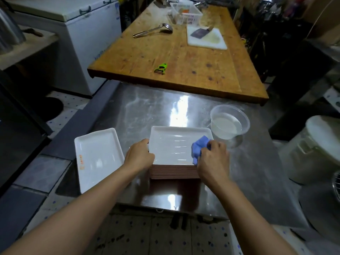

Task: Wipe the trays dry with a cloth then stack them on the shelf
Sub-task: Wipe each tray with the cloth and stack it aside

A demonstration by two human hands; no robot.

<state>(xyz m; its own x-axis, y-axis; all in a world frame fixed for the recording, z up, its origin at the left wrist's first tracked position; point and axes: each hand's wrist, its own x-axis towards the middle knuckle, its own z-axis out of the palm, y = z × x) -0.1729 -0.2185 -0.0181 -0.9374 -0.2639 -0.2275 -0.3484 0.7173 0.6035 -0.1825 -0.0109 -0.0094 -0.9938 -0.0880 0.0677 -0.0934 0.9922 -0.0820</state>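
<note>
**Both hands on the top tray of the stack**

At the near edge of the steel table [139, 107] stands a stack [173, 171] of trays, their brown edges showing below a white top tray [174, 144]. The left hand [138, 156] curls its fingers over that tray's left rim and grips it. The right hand [213, 161] sits at the tray's right near corner, fingers closed round a bunched blue cloth [198, 150], which presses on the tray's inner surface. The tray lies directly between the two hands.

Just left of the stack, apart from it, a single white tray [97, 157] lies flat, overhanging the table's left near edge, with an orange mark near its left rim.

Behind the right hand, touching or nearly touching the stack's far right corner, stands a clear tub [230, 122] holding water.

Farther back a wooden table [184, 67] carries a green peeler [161, 68], a ladle [152, 30], a white board [206, 38] with a cleaver [199, 33], and a white basket [185, 12].
</note>
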